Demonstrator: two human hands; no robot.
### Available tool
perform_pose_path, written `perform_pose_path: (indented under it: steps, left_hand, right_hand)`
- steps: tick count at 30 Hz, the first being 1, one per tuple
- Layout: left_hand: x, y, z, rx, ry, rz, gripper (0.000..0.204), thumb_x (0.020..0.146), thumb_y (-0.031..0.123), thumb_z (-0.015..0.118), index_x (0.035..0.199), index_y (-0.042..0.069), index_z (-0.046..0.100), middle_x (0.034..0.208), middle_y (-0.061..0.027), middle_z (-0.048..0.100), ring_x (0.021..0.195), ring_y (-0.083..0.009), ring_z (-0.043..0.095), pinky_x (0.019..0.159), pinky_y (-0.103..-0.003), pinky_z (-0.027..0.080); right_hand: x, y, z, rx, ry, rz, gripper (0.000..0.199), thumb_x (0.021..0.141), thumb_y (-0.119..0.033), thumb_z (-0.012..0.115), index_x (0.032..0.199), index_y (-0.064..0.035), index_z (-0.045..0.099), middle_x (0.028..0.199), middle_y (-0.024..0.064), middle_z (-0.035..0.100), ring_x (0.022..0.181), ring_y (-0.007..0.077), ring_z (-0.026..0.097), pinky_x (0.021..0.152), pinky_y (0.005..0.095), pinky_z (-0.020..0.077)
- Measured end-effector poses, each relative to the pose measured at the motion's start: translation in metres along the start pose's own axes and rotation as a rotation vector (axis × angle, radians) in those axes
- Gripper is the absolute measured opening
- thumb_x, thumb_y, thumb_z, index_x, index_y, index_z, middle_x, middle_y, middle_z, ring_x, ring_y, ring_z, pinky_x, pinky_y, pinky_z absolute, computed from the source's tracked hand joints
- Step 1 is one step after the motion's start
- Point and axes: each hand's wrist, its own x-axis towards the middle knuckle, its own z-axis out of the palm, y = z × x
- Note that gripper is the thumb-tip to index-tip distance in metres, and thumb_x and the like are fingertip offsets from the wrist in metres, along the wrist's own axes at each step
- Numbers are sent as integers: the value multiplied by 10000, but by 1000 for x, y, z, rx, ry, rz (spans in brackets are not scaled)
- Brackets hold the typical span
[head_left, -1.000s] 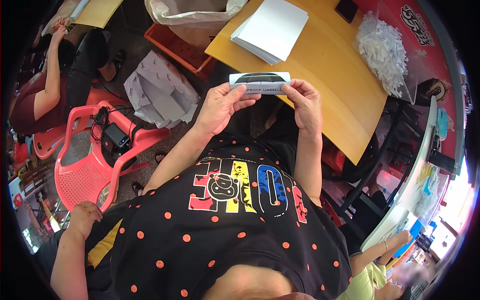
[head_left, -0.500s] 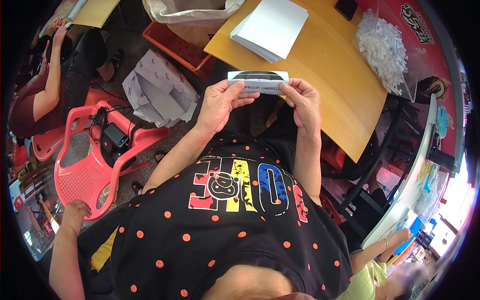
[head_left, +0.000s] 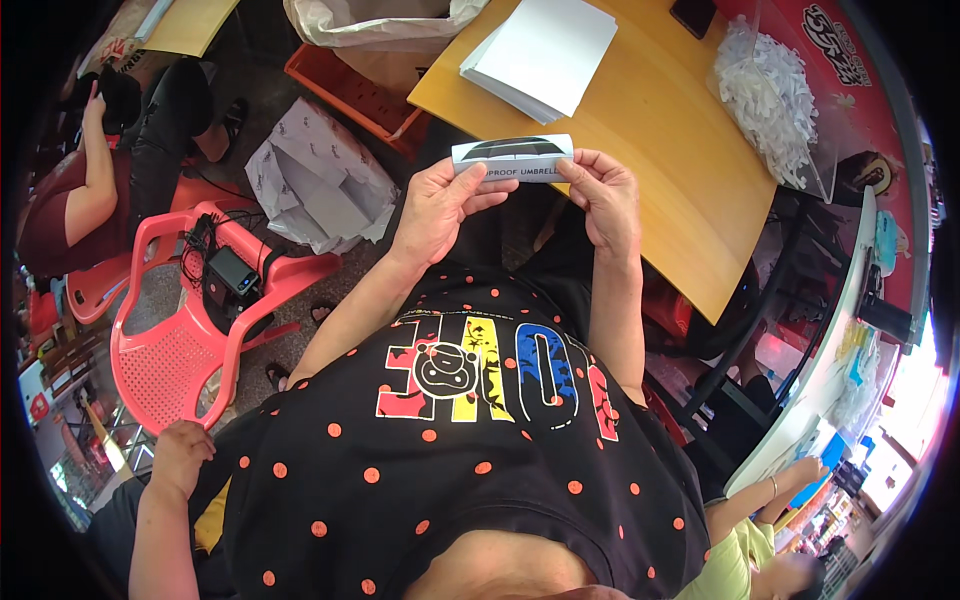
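A small folded or curled sheet of glossy paper point(head_left: 513, 152), printed with a dark umbrella picture and lettering, is stretched between my two hands in front of the near table edge. At its left end, my left hand point(head_left: 437, 208) pinches it, thumb on the front and fingers behind and below. My right hand point(head_left: 608, 205) grips the other end in the same way, the thumb lying over the printed face. The back of the sheet is hidden. Beyond it, a stack of white sheets point(head_left: 545, 58) lies on the yellow wooden table point(head_left: 690, 170).
A clear container of white paper strips point(head_left: 765, 105) and a phone point(head_left: 693, 15) are on the table. Left are an orange crate point(head_left: 350, 92), a white bag point(head_left: 318, 185) and a red chair point(head_left: 165, 375) holding a cabled device point(head_left: 235, 268). Another person's hand point(head_left: 183, 455) rests near the chair.
The sheet has shifted slightly up and left, still in both hands. The other person's hand near the chair has moved right and down. At upper left, another person's hand has lowered.
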Motion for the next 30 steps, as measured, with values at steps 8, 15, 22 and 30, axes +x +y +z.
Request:
perform_pose_path:
  steps: [8, 15, 22, 30]
  left_hand:
    - [2, -2, -2, -23, -6, -17, 270, 974, 124, 475, 1156, -62, 549, 1086, -169, 629, 944, -235, 660, 814, -302, 566]
    - [4, -3, -6, -136, 43, -88, 254, 967, 120, 480, 1134, -58, 552, 1078, -174, 630, 939, -244, 662, 803, -305, 569]
    - [7, -7, -7, -12, 74, -107, 206, 920, 73, 561, 1080, -56, 587, 1027, -165, 651, 911, -238, 672, 778, -293, 575]
    - [9, -10, -8, 85, 90, -13, 211, 909, 84, 589, 1064, -57, 615, 974, -158, 671, 847, -218, 683, 752, -285, 577]
  right_hand:
    - [3, 3, -2, -4, -2, 3, 177, 797, -38, 709, 932, 64, 655, 716, 40, 625, 523, 33, 406, 471, 166, 297]
    - [2, 2, 3, -33, -16, -15, 192, 802, -46, 698, 947, 75, 665, 710, 33, 623, 524, 27, 393, 465, 169, 282]
    - [3, 6, 1, -39, -36, -21, 179, 800, -42, 691, 935, 73, 667, 658, -3, 587, 514, 16, 377, 457, 171, 253]
    - [4, 11, 2, -112, -33, -42, 192, 807, -56, 689, 963, 53, 664, 658, -3, 599, 540, 21, 419, 486, 165, 306]
